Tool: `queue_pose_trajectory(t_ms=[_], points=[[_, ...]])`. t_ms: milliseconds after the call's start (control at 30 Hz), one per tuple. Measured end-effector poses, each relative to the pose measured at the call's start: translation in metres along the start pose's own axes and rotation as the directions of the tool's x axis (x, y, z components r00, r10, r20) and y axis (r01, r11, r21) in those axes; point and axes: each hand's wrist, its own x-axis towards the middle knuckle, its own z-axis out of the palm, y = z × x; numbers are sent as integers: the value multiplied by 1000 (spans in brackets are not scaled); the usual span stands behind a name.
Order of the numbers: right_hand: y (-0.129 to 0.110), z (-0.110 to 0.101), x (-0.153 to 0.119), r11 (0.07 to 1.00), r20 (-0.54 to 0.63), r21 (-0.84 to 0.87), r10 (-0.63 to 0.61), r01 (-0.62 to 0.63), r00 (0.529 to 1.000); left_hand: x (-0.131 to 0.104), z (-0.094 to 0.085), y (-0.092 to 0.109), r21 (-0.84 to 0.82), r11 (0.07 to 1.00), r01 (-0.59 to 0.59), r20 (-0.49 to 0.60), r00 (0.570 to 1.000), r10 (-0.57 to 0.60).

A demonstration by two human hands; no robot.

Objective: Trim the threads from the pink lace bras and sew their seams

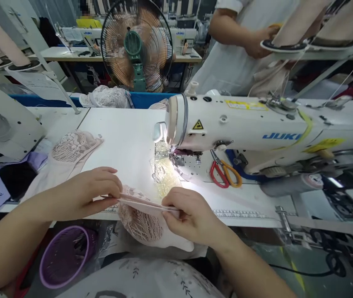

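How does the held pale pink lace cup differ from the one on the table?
The held pale pink lace cup is pinched by left hand and right hand; the resting pale pink lace cup lies on the white table. The held cup is nearer the camera than the resting cup. Both show patterned lace.

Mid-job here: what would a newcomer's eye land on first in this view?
Probably the bulky white sewing machine across the right of the white table, with a bright glow at its needle end. Next, the pale pink lace piece, held at the table's near edge by the left hand and right hand. Beyond the table, the large round fan stands out too.
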Motion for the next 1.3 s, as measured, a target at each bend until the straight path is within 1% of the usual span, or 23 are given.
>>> queue_pose_trajectory(t_ms=[133, 267, 333, 400, 467, 500, 567, 600, 667, 700, 767, 800, 833, 900, 967, 1000, 1067, 1100, 1133, 1167, 1200, 1267, 1300], points=[[-2, -6, -1, 999, 34, -26, -34, 35, 999, -8, 5, 2, -173, 982, 76, -133, 986, -100], [-8, -14, 2, 989, 59, -99, -104, 109, 993, -11, 5, 8, -205, 969, 137, -221, 958, -182], [-10, -18, 7, 977, 67, -153, -140, 149, 988, -12, 1, 11, -179, 977, 112, -234, 960, -153], [-12, -22, 14, 956, 50, -225, -180, 187, 982, -12, -6, 13, -97, 993, 68, -249, 964, -90], [-13, -24, 21, 905, -9, -340, -273, 254, 962, -13, -15, 15, 32, 998, 45, -296, 954, -34], [-12, -23, 25, 859, -41, -419, -343, 295, 938, -15, -20, 15, 99, 994, 44, -335, 942, -8], [-9, -18, 32, 724, -62, -580, -497, 374, 866, -21, -23, 15, 219, 975, 48, -416, 908, 49], [-6, -13, 34, 655, -38, -641, -547, 400, 836, -26, -20, 14, 262, 964, 51, -452, 888, 76], [3, 3, 34, 559, 60, -698, -578, 448, 814, -40, -2, 7, 274, 959, 73, -503, 860, 79], [10, 13, 32, 535, 115, -701, -568, 472, 815, -47, 14, 3, 233, 968, 97, -527, 849, 42], [26, 36, 22, 521, 216, -683, -526, 513, 822, -62, 57, -5, 57, 982, 179, -571, 813, -114], [33, 47, 15, 523, 266, -664, -503, 535, 822, -69, 82, -6, -67, 972, 223, -582, 783, -220], [40, 56, 7, 531, 311, -641, -479, 554, 820, -75, 107, -6, -208, 944, 258, -584, 741, -331], [51, 70, -9, 566, 387, -587, -432, 579, 815, -84, 153, 0, -505, 824, 255, -553, 638, -536], [57, 75, -22, 611, 419, -540, -400, 578, 815, -89, 186, 10, -752, 642, 151, -495, 513, -701], [59, 75, -27, 628, 424, -529, -387, 571, 819, -90, 198, 15, -839, 538, 82, -454, 440, -775], [60, 72, -32, 651, 442, -517, -352, 555, 825, -91, 214, 23, -943, 331, -39, -327, 302, -896], [60, 71, -33, 659, 454, -512, -336, 551, 825, -90, 218, 26, -968, 240, -75, -251, 261, -932], [59, 70, -33, 666, 465, -505, -326, 549, 823, -89, 221, 28, -982, 164, -94, -183, 249, -951], [58, 69, -33, 671, 472, -498, -322, 550, 821, -87, 222, 30, -989, 110, -97, -132, 264, -956], [57, 69, -32, 676, 474, -491, -322, 550, 820, -84, 223, 31, -993, 77, -88, -100, 296, -950], [55, 69, -32, 680, 473, -486, -325, 549, 819, -79, 221, 32, -997, 53, -62, -72, 363, -929], [55, 69, -32, 681, 474, -487, -320, 547, 821, -77, 220, 32, -997, 47, -54, -64, 384, -921]])
